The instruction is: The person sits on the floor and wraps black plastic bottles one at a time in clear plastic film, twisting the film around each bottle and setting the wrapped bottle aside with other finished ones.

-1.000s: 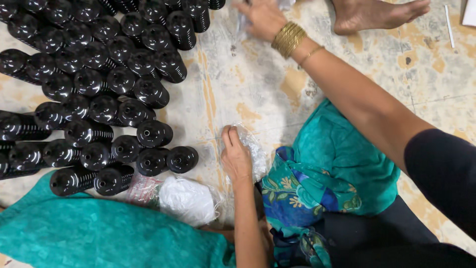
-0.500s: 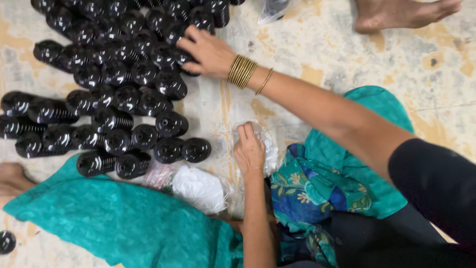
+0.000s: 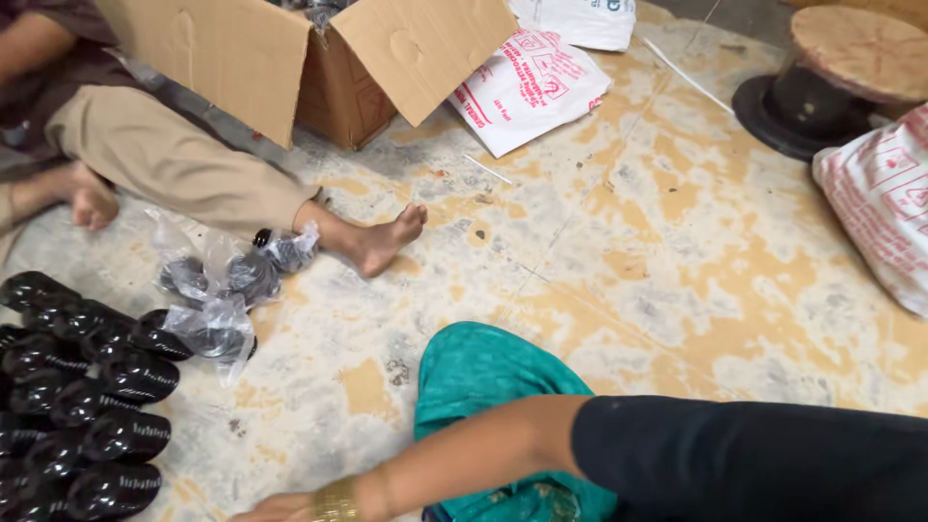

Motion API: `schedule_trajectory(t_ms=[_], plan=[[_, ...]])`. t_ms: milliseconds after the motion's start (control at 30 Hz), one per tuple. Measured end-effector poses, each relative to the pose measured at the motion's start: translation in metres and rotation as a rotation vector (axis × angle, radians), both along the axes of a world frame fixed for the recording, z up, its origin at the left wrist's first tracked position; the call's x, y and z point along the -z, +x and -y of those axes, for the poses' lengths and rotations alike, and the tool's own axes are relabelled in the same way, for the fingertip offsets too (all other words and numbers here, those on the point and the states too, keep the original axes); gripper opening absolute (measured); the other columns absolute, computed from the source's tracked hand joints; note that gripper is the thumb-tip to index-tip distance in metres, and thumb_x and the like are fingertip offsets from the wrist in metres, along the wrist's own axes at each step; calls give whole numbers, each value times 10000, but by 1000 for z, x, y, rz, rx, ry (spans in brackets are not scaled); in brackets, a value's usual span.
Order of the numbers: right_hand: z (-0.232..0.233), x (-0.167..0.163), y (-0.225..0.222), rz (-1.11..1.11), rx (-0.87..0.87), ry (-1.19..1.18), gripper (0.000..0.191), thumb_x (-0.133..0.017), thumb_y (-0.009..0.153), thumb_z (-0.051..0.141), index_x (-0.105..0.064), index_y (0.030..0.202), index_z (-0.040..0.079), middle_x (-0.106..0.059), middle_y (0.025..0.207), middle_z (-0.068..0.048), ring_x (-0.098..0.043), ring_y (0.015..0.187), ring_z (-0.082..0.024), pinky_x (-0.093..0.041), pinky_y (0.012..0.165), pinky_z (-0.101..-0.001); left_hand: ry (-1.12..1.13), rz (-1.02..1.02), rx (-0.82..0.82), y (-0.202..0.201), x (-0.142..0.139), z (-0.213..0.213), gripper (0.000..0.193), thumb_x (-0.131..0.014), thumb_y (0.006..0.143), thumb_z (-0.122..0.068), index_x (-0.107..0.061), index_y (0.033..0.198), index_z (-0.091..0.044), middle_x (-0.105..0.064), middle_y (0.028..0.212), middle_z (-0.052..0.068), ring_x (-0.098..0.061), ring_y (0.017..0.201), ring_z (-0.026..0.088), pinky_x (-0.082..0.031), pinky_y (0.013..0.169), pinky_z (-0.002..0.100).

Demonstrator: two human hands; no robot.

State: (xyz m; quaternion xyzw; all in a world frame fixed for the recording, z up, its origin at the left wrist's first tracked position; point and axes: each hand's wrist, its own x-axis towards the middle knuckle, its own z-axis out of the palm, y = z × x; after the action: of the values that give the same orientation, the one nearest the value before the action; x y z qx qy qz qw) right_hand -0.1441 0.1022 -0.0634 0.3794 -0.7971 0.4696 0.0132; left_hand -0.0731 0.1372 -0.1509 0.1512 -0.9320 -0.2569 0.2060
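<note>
Right hand (image 3: 277, 509) at bottom edge of view, mostly cut off; fingers out of frame, so open or closed cannot be told. Gold bangles (image 3: 338, 501) at wrist, black sleeve (image 3: 754, 459) above, forearm laid across teal cloth (image 3: 483, 382). Left hand not in view. Reach directed low and left, toward black ribbed parts (image 3: 97, 406) laid side by side in rows on floor (image 3: 677, 242) at left edge; hand near lowest row, contact not visible. Judged as a reach toward the rows, nothing seen gripped. Any pick from here would call for coming in from the open right side of the rows, with care not to roll the neighbours. Packaging noted: clear plastic bags (image 3: 217, 290), crumpled, holding more black parts, just above the rows and beside a second person's bare foot (image 3: 387, 242). Brown cardboard box (image 3: 319, 68) at top, flaps open, behind that person's tan trouser leg (image 3: 164, 164). Flat white sack with red print (image 3: 532, 87) on floor just right of box; second white sack (image 3: 580, 19) at top edge, partly overlapping it. Bulging white sack with red grid print (image 3: 880, 203) at right edge. Black round stand with wooden disc top (image 3: 841, 77) at top right, near that sack.
</note>
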Motion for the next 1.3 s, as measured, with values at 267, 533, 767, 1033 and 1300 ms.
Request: schedule_trajectory(t_ms=[267,533,767,1033,1300], plan=[[-32,20,51,-68,-99,126,332,-653,851,344,-640,1124,155,-659,1144,-54,-641,1104,-266,-513,989,-407,570,-204,5,72,32,137,355,-660,771,-28,-651,1126,-37,-647,1058,87,-632,894,208,-542,770,335],[-50,-33,69,91,-1,-13,311,-612,1043,356,-628,1208,93,-658,1169,-115,-644,1128,-272,-518,1018,-387,1208,-257,30,138,-25,161,232,-632,823,9,-617,1048,-44,-609,996,44,-569,907,141,-474,793,270],[-37,-41,103,345,-198,160,532,-813,836,313,-596,1224,21,-666,1055,-139,-642,935,-210,-512,800,-358,1123,-327,48,132,-114,146,219,-669,915,10,-615,1122,-39,-623,1072,39,-585,984,119,-481,907,262],[-35,-30,95,600,-224,-75,324,-762,886,211,-650,1132,34,-680,966,-5,-629,898,-69,-518,765,-281,1229,-315,-91,133,-77,151,105,-730,958,-107,-705,973,-5,-649,829,13,-572,758,76,-468,708,229],[-39,-49,94,498,-244,91,221,-700,953,240,-733,1001,26,-744,806,-59,-696,781,-120,-550,734,-297,1298,-307,-36,135,-64,147,227,-729,1004,-136,-604,828,-64,-564,773,-43,-455,695,40,-360,618,212]])
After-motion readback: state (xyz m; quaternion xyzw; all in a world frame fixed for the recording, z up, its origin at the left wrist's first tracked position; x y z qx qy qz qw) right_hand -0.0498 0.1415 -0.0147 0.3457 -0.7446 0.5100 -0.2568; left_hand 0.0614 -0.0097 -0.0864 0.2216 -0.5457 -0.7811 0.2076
